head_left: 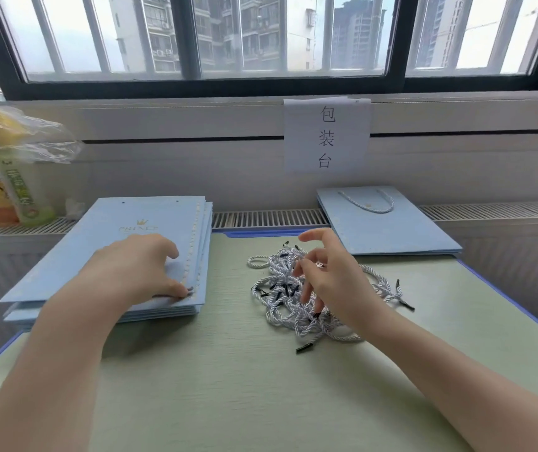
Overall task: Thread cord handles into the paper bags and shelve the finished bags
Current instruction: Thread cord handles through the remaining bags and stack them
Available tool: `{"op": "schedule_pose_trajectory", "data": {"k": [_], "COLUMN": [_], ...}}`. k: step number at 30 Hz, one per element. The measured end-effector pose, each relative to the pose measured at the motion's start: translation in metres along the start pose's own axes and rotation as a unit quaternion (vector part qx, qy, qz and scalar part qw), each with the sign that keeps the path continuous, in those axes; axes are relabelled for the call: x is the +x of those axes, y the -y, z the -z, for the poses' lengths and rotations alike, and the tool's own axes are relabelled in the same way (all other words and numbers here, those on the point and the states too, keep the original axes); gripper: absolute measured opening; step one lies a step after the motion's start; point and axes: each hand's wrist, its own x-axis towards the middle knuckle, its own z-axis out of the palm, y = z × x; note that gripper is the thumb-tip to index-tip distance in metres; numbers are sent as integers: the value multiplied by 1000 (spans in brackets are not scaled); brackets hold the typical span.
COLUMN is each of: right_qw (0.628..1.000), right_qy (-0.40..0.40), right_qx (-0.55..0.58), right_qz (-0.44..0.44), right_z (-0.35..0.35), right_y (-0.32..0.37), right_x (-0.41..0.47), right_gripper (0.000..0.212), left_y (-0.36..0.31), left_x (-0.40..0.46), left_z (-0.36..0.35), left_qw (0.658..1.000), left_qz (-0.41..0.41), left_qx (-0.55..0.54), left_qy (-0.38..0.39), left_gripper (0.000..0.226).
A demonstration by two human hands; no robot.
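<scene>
Now we see two bare hands over a pale green worktop (228, 386) with a blue rim. Our left hand (140, 269) lies on top of a stack of flat light-blue paper bags (137, 223) at the worktop's far left corner, the stack overhanging the left edge. Its fingers are curled, and the thumb and fingertips pinch the near right corner of the topmost bag, so this grip is grasping that bag. The top bag bears a gold crown and lettering, and two small holes show along its far edge.

Our right hand (326, 275) hovers over a tangled pile of white twisted cord handles (287, 301) with black tips, lying just right of the worktop's middle. Its fingers are spread and loosely bent, the grip released, holding nothing; whether the fingertips touch the cords we cannot tell.

At the far right corner one finished bag (388, 230) lies flat, a cord handle (368, 203) looped through its top, its far end resting on the grille ledge (267, 218) beyond the worktop.

On that ledge at the far left stand drink bottles (10, 194) under crumpled clear plastic. A paper sign (326, 135) with three printed characters hangs on the wall below the window.
</scene>
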Motion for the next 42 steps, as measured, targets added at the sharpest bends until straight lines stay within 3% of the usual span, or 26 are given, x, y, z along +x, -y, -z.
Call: {"op": "schedule_pose_trajectory", "data": {"k": [6,11,16,25,32,35,38,42], "right_qw": [1000,1000,1000,999,998,998,998,998], "right_qy": [0,0,12,49,60,63,60,56], "right_qx": [2,11,-6,-11,23,22,24,29], "right_qz": [7,13,7,12,-4,-6,-7,-8], "right_z": [-2,-2,-2,-9,-18,-18,-18,-18], "right_y": [-3,-4,-7,-5,-7,-8,-8,-9], "right_x": [1,2,2,-3,-7,-5,-5,-5], "right_gripper": [19,18,20,19,16,16,19,18], "left_y": [-8,-4,-10,-4,-22,-21,-26,-21], "left_x": [8,11,9,10,6,6,3,2], "left_z": [-15,-17,-18,-16,-17,-14,-15,-13], "left_qw": [994,993,994,991,987,970,943,912], "left_qz": [-51,-60,-80,-63,-89,-116,-143,-256], "left_qx": [-79,-84,-59,-94,114,204,281,241], "left_qy": [-47,-55,-47,-70,-69,-66,-104,-211], "left_gripper": [48,36,43,31,32,35,34,32]}}
